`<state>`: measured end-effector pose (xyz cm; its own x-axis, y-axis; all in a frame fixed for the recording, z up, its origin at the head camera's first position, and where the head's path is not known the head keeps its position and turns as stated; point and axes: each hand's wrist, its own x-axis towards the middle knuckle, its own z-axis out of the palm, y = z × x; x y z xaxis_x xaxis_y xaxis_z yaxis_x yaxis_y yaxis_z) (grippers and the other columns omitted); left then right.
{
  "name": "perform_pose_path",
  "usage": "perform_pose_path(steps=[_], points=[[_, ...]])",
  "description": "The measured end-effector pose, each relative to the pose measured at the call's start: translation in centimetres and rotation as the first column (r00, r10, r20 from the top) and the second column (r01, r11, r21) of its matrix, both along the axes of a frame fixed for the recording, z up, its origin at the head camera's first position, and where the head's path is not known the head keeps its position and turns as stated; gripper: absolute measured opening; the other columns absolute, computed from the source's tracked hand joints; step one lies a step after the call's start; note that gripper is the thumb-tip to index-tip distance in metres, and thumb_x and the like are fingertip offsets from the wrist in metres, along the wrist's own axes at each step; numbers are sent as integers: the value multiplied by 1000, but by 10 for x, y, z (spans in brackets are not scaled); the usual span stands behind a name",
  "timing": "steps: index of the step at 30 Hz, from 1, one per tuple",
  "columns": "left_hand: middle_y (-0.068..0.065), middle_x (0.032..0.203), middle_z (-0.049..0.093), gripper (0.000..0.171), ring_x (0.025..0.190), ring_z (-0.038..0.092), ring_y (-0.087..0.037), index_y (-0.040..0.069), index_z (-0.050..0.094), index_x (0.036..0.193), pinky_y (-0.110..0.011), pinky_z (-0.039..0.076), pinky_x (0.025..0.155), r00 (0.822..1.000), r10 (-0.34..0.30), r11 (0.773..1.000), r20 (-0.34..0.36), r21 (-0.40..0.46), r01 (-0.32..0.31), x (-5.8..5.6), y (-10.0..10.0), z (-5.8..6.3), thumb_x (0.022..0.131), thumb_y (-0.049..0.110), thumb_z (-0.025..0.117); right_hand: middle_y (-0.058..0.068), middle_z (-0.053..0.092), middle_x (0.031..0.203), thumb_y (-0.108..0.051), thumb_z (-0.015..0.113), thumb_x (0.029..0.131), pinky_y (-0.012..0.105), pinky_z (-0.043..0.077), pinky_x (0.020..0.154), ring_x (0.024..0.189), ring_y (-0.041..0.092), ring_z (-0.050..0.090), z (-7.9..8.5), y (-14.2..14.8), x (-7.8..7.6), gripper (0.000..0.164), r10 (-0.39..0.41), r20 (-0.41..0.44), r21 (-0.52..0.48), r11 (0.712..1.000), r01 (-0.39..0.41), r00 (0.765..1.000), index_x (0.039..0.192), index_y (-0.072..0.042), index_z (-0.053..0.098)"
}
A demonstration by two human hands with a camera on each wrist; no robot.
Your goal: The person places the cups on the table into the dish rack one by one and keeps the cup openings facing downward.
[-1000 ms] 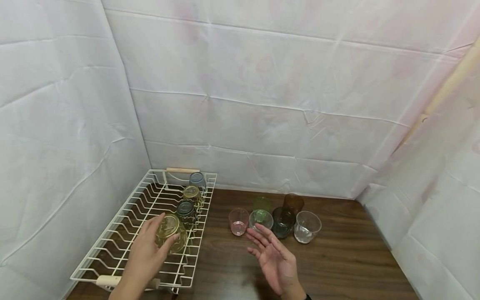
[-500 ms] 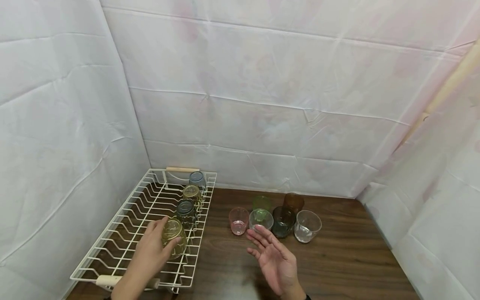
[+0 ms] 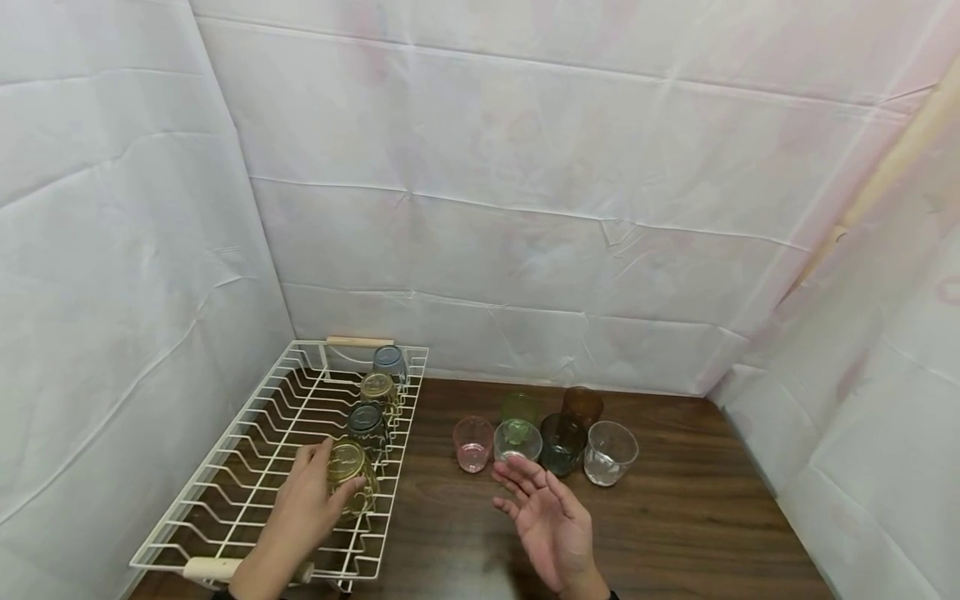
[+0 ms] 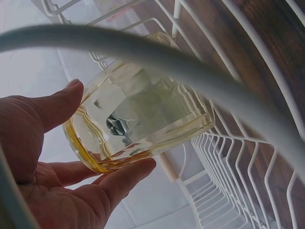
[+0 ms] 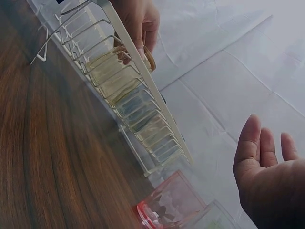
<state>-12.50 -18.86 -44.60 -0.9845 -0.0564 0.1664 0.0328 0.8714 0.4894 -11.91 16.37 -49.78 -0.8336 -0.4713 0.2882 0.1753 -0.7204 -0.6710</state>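
Observation:
My left hand (image 3: 300, 504) holds a yellow glass tumbler (image 3: 351, 467) upside down at the right side of a white wire dish rack (image 3: 402, 462). In the left wrist view, the thumb and fingers are around the base of the yellow tumbler (image 4: 143, 107), whose mouth is down among the wires. Behind it in the rack stand an upturned dark grey glass (image 3: 367, 425), an amber glass (image 3: 378, 390) and a blue glass (image 3: 389, 360). My right hand (image 3: 553, 525) hovers over the table, palm turned up and inward, holding nothing. Its nearest glass is a clear one (image 3: 517, 437).
Upright on the brown wooden table (image 3: 660, 517) stand a pink glass (image 3: 473, 443), a green glass (image 3: 521, 406), a brown glass (image 3: 582, 404), a dark glass (image 3: 562, 442) and another clear glass (image 3: 611, 452). White sheeting (image 3: 487, 208) encloses the table behind and at the sides.
My left hand has brought the yellow tumbler down and slightly nearer, onto the rack behind the dark grey glass's near side. My right hand has barely moved.

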Motion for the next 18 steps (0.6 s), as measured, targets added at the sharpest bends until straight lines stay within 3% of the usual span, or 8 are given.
perform_pose_path(steps=[8, 18], points=[[-38, 135, 53, 84, 114, 64, -54, -17, 45, 149, -68, 55, 95, 998, 6, 1000, -70, -3, -6, -2, 2, -5, 91, 29, 85, 0, 58, 152, -39, 6, 116, 34, 47, 116, 144, 17, 48, 0, 1, 0, 64, -21, 25, 30, 999, 20, 999, 153, -15, 51], [-39, 143, 51, 88, 125, 60, -58, -11, 37, 157, -71, 50, 104, 1000, 20, 1000, 15, 16, -20, -5, 3, -3, 95, 32, 81, -1, 59, 151, -39, 6, 116, 34, 47, 116, 143, 17, 49, -1, 0, 0, 64, -24, 22, 38, 999, 23, 999, 154, -15, 51]])
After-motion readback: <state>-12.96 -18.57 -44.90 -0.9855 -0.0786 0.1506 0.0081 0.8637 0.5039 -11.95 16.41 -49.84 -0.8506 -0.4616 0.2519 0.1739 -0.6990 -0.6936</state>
